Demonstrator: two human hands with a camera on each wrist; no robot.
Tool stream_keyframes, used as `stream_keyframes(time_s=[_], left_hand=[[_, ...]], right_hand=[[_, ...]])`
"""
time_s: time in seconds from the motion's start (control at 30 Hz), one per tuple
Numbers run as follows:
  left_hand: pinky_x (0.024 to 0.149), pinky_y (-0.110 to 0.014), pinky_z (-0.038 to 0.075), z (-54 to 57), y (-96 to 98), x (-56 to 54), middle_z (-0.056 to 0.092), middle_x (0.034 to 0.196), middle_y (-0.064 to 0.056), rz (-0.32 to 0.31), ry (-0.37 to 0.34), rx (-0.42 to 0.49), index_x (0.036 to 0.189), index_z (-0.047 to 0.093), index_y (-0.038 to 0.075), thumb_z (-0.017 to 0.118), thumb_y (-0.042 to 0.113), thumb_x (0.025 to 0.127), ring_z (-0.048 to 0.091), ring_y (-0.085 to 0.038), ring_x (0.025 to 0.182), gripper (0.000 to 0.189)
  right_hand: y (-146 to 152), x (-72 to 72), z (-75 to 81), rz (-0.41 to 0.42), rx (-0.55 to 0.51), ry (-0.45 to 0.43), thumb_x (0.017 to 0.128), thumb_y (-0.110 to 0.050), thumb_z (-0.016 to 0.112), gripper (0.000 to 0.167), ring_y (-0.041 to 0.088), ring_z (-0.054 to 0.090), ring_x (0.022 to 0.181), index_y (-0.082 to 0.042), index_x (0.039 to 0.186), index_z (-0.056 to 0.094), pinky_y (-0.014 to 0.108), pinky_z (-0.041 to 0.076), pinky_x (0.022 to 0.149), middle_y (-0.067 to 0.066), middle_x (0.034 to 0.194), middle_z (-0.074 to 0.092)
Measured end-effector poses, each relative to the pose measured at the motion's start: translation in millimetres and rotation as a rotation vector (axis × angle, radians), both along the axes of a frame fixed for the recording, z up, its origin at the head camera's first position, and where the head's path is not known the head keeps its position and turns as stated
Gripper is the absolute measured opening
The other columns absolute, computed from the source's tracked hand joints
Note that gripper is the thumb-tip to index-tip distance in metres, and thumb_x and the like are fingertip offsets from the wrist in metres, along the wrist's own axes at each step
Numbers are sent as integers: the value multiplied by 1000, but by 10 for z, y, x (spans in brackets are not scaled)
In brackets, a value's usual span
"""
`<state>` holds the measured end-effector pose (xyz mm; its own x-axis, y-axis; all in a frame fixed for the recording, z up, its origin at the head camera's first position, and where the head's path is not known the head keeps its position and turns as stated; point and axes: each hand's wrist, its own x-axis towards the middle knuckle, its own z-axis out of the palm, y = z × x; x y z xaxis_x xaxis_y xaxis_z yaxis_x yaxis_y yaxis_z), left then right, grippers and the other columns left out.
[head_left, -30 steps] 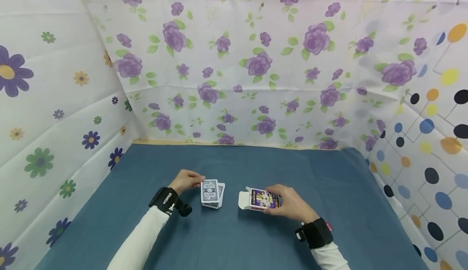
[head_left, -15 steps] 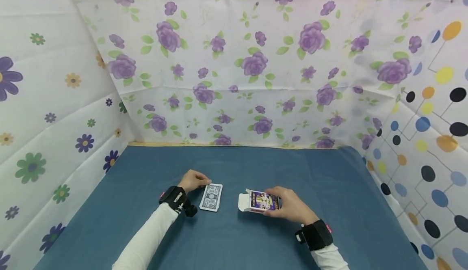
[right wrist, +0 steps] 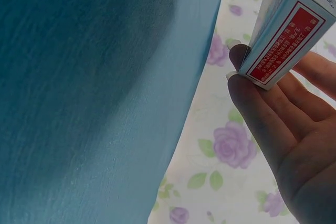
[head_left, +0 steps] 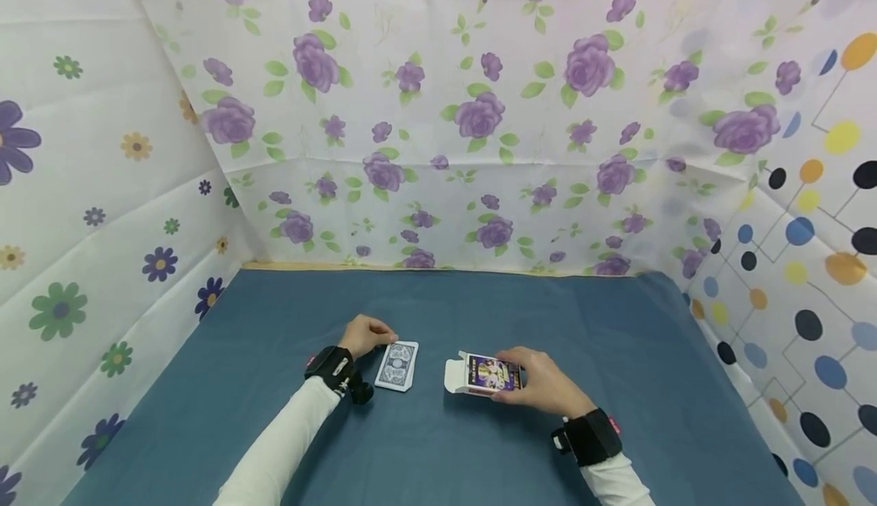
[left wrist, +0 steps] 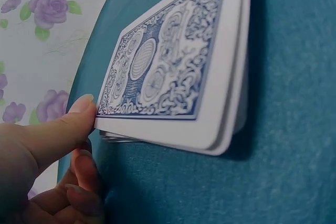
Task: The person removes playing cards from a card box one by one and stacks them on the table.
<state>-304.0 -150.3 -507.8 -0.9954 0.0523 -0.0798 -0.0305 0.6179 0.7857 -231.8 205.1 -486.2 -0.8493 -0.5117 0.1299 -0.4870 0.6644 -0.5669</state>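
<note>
A small stack of playing cards (head_left: pixel 397 367), patterned backs facing up, is over the blue cloth left of centre. My left hand (head_left: pixel 366 335) pinches its far left corner; in the left wrist view the thumb (left wrist: pixel 81 111) lies on the top card and the other fingers curl beneath. Card edges there are slightly fanned, with the near end raised off the cloth. My right hand (head_left: pixel 548 386) grips a purple-fronted card box (head_left: pixel 493 374) by its right end, its white flap open toward the cards. The right wrist view shows a red label on the box's end (right wrist: pixel 286 45).
Blue cloth (head_left: pixel 438 453) covers the table, its back edge (head_left: pixel 438 268) meeting a flowered curtain (head_left: pixel 479 118). Patterned sheets hang on the left (head_left: pixel 103 179) and right (head_left: pixel 781 285). Each wrist wears a black camera strap.
My left hand has moved slightly right, bringing its cards into line over the cards beneath, which stuck out to the right before. The right hand and box have stayed nearly still.
</note>
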Motion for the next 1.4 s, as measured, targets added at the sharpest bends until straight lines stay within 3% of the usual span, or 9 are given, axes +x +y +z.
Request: stream_keyframes(time_s=[0.67,0.83,0.93,1.03,1.17,1.23,1.3,1.4], left_hand=[[68,-31,51,-66,-23,32,73,88,-9,47,37,8,88,78,6,74,14,85,64,-16,75,9],[73,-35,52,17,8,87,73,94,-10,48,43,48,94,77,6,72,17,87,65,-19,81,14],[76,-36,52,148,96,189,71,99,-11,-12,21,88,100,75,5,69,18,90,65,-25,87,18],[76,-39,52,307,234,363,69,101,-15,-148,-13,135,105,73,2,65,19,93,64,-31,90,22],[63,-35,49,471,477,616,67,83,-18,-359,-66,181,102,73,1,62,20,95,61,-29,72,23],[56,-32,45,498,593,702,64,70,-14,-426,-83,196,96,74,2,62,20,95,59,-25,62,21],[52,-32,43,497,680,751,61,61,-7,-456,-83,199,90,74,4,62,20,95,57,-23,55,20],[51,-33,45,451,788,796,58,56,0,-436,-85,211,84,73,3,62,18,95,56,-19,50,22]], right_hand=[[-37,41,19,11,13,10,77,-50,77,69,16,61,104,-8,129,61,37,49,83,4,120,65],[-56,56,66,12,4,1,77,-50,77,70,20,61,107,-7,130,60,41,49,85,6,122,64],[-67,72,87,12,7,-5,77,-50,77,70,21,61,108,-8,130,59,42,50,86,6,123,64],[-89,84,87,12,8,-6,77,-49,77,69,21,61,109,-8,131,59,43,50,87,7,124,63],[-127,83,98,21,9,1,78,-49,77,69,20,62,106,-9,131,59,40,50,84,6,122,64],[-152,75,110,30,11,14,78,-49,77,68,17,62,103,-10,131,59,36,50,81,5,121,64],[-180,67,129,40,11,26,78,-48,77,67,15,61,100,-10,131,59,32,50,78,4,119,64],[-193,89,145,39,17,37,79,-48,77,66,15,61,100,-10,130,60,30,49,76,3,119,64]])
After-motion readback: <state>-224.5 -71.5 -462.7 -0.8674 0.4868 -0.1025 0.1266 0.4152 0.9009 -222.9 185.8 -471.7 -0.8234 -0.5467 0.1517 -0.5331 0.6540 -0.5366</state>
